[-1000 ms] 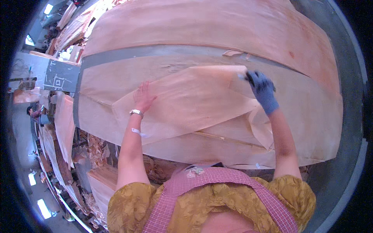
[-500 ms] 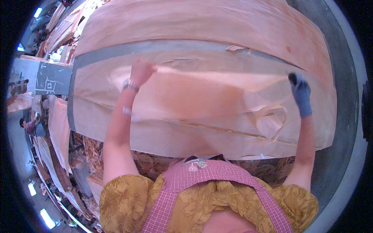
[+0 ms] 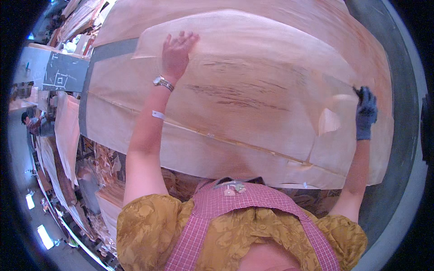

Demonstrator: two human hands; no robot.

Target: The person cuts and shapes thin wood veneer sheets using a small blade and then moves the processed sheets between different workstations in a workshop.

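Note:
A large thin sheet of pale wood veneer lies spread over a stack of similar sheets on a grey table. My left hand, bare with a watch on the wrist, rests flat with fingers spread on the sheet's far left part. My right hand, in a blue glove, grips the sheet's right edge. A torn flap shows just left of the gloved hand. Both arms are stretched wide apart.
Lower veneer sheets stick out toward me along the table's near edge. Piles of veneer stand on the floor at the left. A grey panel sits at the far left, and another person stands beyond it.
The top sheet was crumpled near the middle; it has been pulled out flat and pushed farther away. My left hand has moved up and away, my right hand out to the right edge.

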